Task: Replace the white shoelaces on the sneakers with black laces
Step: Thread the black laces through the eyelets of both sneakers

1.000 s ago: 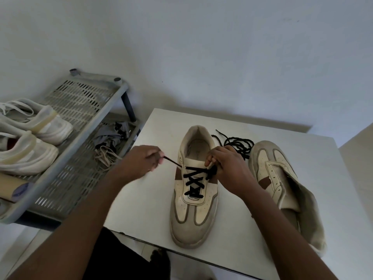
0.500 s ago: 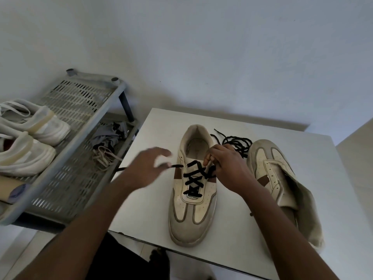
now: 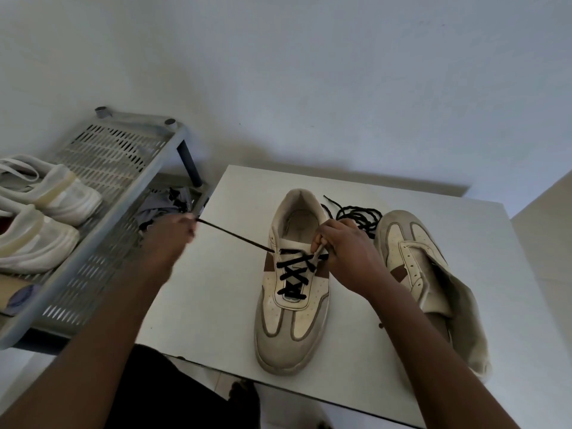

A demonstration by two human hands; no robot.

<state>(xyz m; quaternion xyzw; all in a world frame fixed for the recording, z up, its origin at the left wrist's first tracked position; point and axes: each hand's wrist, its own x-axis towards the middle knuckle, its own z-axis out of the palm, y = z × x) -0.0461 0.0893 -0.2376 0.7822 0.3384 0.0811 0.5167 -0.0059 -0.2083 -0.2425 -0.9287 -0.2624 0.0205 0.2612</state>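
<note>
A cream and tan sneaker (image 3: pixel 291 317) stands on the white table (image 3: pixel 216 289), toe toward me, with a black lace (image 3: pixel 292 270) crossed through its lower eyelets. My left hand (image 3: pixel 170 233) pinches the lace's free end and holds it taut out to the left, past the table edge. My right hand (image 3: pixel 343 252) grips the sneaker's upper right eyelet flap. A second sneaker (image 3: pixel 424 274), unlaced, lies on its side to the right. Another black lace (image 3: pixel 356 213) sits in a loose pile behind my right hand.
A grey perforated shoe rack (image 3: pixel 102 187) stands left of the table, holding two white shoes (image 3: pixel 40 212) on top. A grey cloth (image 3: pixel 164 205) and pale laces lie on its lower shelf. A white wall runs behind.
My left hand let go near the eyelet, regripped the lace and pulled it out far to the left, drawing it taut. My right hand stayed on the sneaker.
</note>
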